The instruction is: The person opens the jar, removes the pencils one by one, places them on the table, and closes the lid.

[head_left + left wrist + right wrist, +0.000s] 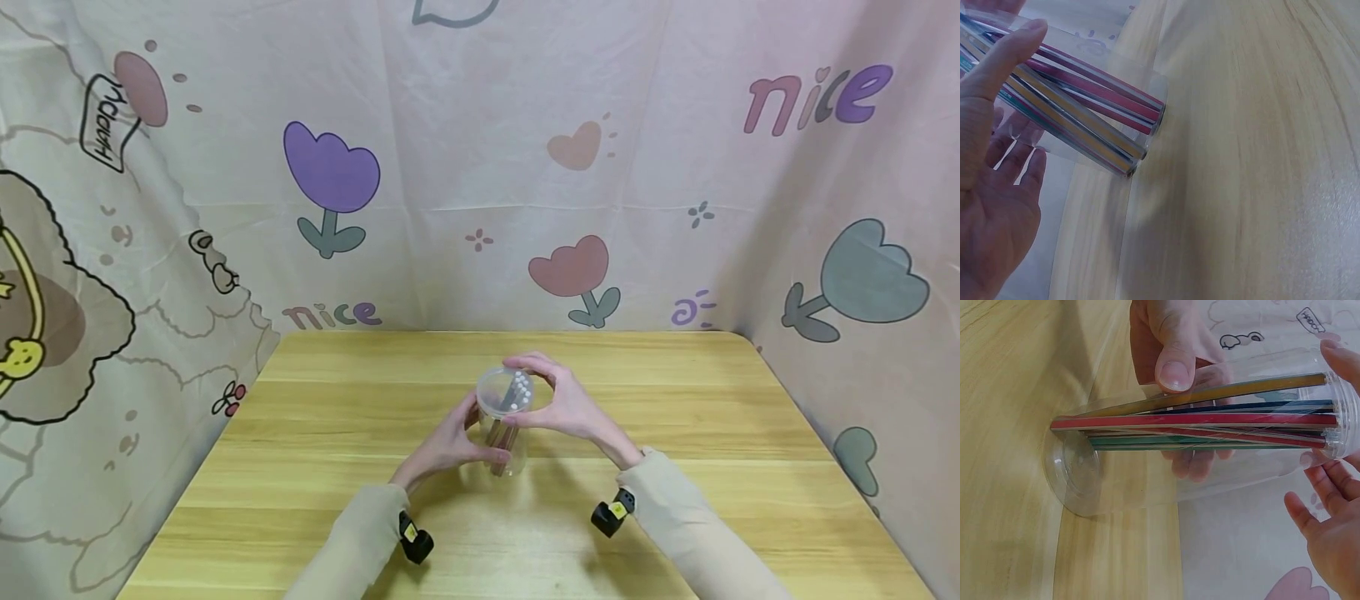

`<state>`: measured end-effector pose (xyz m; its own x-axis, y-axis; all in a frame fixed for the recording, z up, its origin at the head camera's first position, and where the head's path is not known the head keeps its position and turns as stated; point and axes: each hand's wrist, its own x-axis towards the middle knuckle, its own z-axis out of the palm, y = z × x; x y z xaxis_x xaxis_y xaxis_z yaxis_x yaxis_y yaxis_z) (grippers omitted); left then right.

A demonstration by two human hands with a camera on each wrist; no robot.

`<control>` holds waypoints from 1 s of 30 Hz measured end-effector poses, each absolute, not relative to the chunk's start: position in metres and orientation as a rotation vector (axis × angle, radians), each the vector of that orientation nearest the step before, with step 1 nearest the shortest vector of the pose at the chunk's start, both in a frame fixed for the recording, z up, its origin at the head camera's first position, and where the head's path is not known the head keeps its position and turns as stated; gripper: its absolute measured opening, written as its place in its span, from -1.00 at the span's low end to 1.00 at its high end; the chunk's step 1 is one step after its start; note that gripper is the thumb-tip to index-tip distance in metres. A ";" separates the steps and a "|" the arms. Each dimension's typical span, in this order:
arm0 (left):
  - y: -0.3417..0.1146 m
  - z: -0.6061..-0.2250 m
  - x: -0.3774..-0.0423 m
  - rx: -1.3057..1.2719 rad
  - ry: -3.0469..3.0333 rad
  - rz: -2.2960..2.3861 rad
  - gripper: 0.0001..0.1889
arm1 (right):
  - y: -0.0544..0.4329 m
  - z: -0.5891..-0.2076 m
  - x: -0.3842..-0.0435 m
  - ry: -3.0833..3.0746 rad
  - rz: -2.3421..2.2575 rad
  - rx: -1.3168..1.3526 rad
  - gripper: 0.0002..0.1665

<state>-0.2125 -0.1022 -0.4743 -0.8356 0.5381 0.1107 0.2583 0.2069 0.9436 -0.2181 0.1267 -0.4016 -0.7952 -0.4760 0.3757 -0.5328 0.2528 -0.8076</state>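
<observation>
A clear plastic jar (519,463) stands near the middle of the table, slightly tilted in the head view. Inside it lean several striped pencils (1210,420) in red, yellow, green and dark blue, their pale ends bunched up under the translucent lid (493,386). My left hand (452,443) holds the jar's body from the left, thumb across the near side and fingers behind it. At the top, my right hand (564,407) grips the lid's rim between thumb and fingers. Through the clear wall, the left fingers show behind the pencils in the right wrist view.
The light wood table (300,467) reaches back to a patterned cloth (450,167) with flowers and lettering, which also hangs at both sides. Black wrist cameras (416,543) are strapped at the cuffs of the beige sleeves (352,533).
</observation>
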 end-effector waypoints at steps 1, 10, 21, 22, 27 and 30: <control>-0.102 -0.474 -0.213 0.758 2.240 1.675 0.08 | 0.127 -0.402 -0.218 -2.439 1.613 0.986 -0.15; -0.103 -0.476 -0.213 0.788 2.244 1.669 0.06 | 0.126 -0.404 -0.218 -2.406 1.628 0.996 -0.17; -0.102 -0.474 -0.212 0.763 2.250 1.650 0.06 | 0.126 -0.404 -0.218 -2.397 1.656 1.009 -0.16; -0.102 -0.474 -0.212 0.762 2.251 1.651 0.06 | 0.127 -0.404 -0.218 -2.398 1.658 1.008 -0.16; -0.101 -0.474 -0.212 0.767 2.250 1.655 0.07 | 0.127 -0.405 -0.219 -2.399 1.676 1.003 -0.16; -0.101 -0.475 -0.213 0.767 2.251 1.653 0.09 | 0.128 -0.406 -0.220 -2.401 1.686 0.995 -0.16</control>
<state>-0.2125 -0.1012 -0.4745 -0.8317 0.5445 0.1085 0.2666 0.2202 0.9383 -0.2195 0.1276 -0.4060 -0.7926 -0.4741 0.3834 -0.5215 0.2015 -0.8291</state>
